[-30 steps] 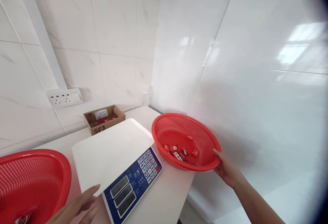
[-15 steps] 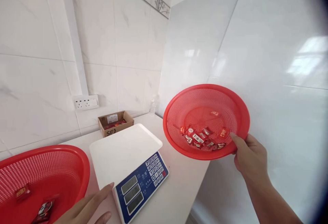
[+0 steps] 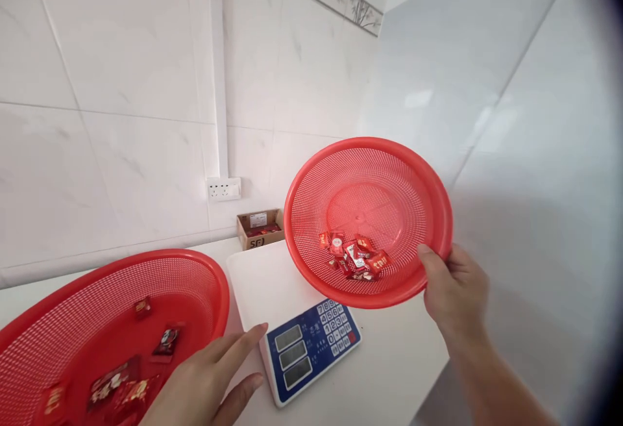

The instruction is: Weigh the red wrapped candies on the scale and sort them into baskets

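- Tiled wall (image 3: 146, 153): pale with faint grey veining; it backs the surface's far edge and meets a smooth grey wall (image 3: 525, 218) at the right.
- Surface (image 3: 384, 348): white; its far edge lies along the tiles, and a bare edge shows at lower right.
- Standing red basket (image 3: 180, 254): broad, mesh-walled, on the left part of the surface, cut off by the view.
- Tilted red basket (image 3: 360, 212): round, mesh-walled, its opening turned toward the viewer; held over the right part of the surface, it hides the scale's far right corner. Whether its underside touches anything cannot be told.
- Electronic scale (image 3: 282, 296): between the two baskets, with a white tray toward the far edge and a blue panel bearing three displays and a keypad.
- Left hand (image 3: 209, 367): beside the standing basket's right rim, grip apart, thumb clear of the fingers; the foremost fingertip lies just beside the panel's left corner, contact uncertain.
- Right hand (image 3: 457, 289): grip clamped on the tilted basket's right rim, thumb inside.
- Cardboard carton (image 3: 263, 240): open-topped, at the surface's far edge beyond the scale, with red contents.
- Wall socket (image 3: 224, 189): white, above the far edge.
- Small red packets (image 3: 357, 257): gathered toward the tilted basket's lower rim.
- Loose red packets (image 3: 114, 384): scattered on the standing basket's floor.
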The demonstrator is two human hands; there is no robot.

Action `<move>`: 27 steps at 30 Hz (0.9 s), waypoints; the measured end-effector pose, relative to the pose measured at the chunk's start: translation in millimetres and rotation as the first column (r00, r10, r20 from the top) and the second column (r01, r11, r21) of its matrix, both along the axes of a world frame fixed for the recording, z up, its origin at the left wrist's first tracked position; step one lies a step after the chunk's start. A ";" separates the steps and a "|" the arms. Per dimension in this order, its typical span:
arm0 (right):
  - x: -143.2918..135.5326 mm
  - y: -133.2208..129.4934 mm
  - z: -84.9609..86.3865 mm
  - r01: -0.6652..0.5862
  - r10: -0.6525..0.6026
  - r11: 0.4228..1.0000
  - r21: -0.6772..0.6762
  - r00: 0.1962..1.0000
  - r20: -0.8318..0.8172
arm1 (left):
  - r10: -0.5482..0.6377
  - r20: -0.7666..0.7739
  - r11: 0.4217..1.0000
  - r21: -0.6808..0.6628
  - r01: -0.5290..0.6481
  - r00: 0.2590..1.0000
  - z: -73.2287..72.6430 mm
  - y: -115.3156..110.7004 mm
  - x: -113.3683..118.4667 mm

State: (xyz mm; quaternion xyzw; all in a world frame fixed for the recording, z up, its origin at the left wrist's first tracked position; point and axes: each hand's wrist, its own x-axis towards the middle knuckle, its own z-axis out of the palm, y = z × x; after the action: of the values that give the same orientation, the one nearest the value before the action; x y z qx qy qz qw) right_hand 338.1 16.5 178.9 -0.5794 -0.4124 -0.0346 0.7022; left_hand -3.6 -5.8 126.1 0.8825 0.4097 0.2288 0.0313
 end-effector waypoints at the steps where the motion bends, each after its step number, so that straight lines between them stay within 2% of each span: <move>1: -7.5 2.1 0.6 0.031 -0.028 0.998 -0.048 0.997 0.065 | 0.020 -0.025 0.999 -0.042 -0.021 0.999 2.2 -2.0 0.3; 4: -29.8 7.6 4.4 0.054 -0.019 0.986 -0.155 0.975 0.221 | 0.056 -0.100 0.981 -0.182 -0.074 0.993 6.8 -5.9 1.2; 7: -48.6 13.2 6.8 0.029 0.039 0.984 -0.176 0.928 0.371 | 0.066 -0.131 0.951 -0.292 -0.102 0.989 10.8 -7.9 2.5; 12: -65.2 21.0 4.6 -0.039 0.059 0.998 -0.045 0.758 0.649 | 0.101 -0.131 0.913 -0.382 -0.144 0.986 18.7 -11.0 4.4; 15: -65.6 24.2 1.7 -0.081 0.033 0.996 0.028 0.665 0.746 | 0.112 -0.160 0.896 -0.411 -0.169 0.981 22.5 -12.0 5.7; 17: -62.2 25.6 0.4 -0.091 -0.009 0.992 0.086 0.635 0.773 | 0.115 -0.178 0.883 -0.431 -0.183 0.977 23.8 -11.9 6.4; 20: -51.5 24.7 -0.5 -0.050 -0.106 0.983 0.177 0.634 0.766 | 0.127 -0.191 0.876 -0.440 -0.201 0.973 24.1 -11.3 6.4; 23: -33.9 18.3 -2.7 0.078 -0.212 0.973 0.220 0.682 0.700 | 0.120 -0.189 0.886 -0.422 -0.191 0.975 21.8 -11.5 5.2; 27: -2.3 2.6 -15.1 0.315 -0.323 0.944 0.096 0.827 0.460 | 0.110 -0.174 0.920 -0.354 -0.167 0.979 12.2 -12.3 3.1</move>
State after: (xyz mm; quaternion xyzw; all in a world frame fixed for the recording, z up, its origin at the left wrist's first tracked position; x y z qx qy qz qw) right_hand 335.8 19.1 163.8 -0.6086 -0.4672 -0.2940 0.5700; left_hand -0.6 -18.1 138.2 0.8446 0.5078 0.0825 0.1482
